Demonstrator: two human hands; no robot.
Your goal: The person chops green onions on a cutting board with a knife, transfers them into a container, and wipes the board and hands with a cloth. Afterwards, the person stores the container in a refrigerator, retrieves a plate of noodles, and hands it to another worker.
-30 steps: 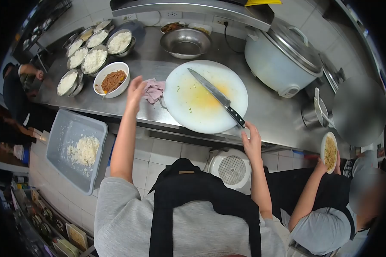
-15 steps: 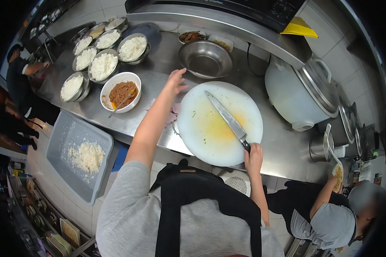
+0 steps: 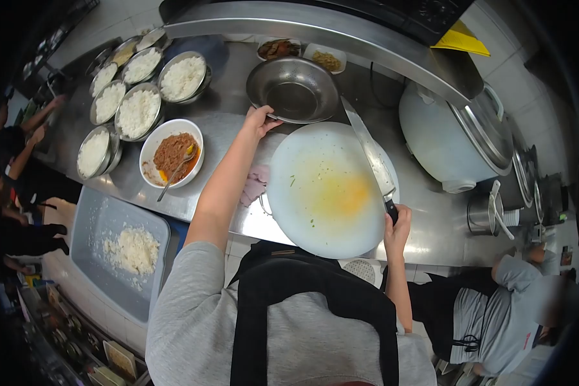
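Observation:
My left hand (image 3: 262, 122) is closed on the near-left rim of a dark metal bowl (image 3: 294, 94), whose inside looks bare. In my right hand (image 3: 397, 229) is the black handle of a kitchen knife (image 3: 370, 147). Its long blade points away from me along the right side of a round white cutting board (image 3: 321, 193), with the tip past the board's far edge. Yellow-orange stains and small green bits mark the board. A pink cloth (image 3: 255, 184) lies left of it, below my left forearm.
Left on the steel counter (image 3: 231, 148) are several bowls of rice (image 3: 139, 112) and a white bowl (image 3: 196, 128) of brown filling with a spoon. A grey tub (image 3: 100, 270) holding rice stands lower left. A large rice cooker (image 3: 431, 141) is at right; a co-worker (image 3: 495, 321) stands beyond.
My left hand has reached the bowl and taken its rim; the bowl has shifted slightly left and nearer. My right hand has moved the knife toward the board's right edge.

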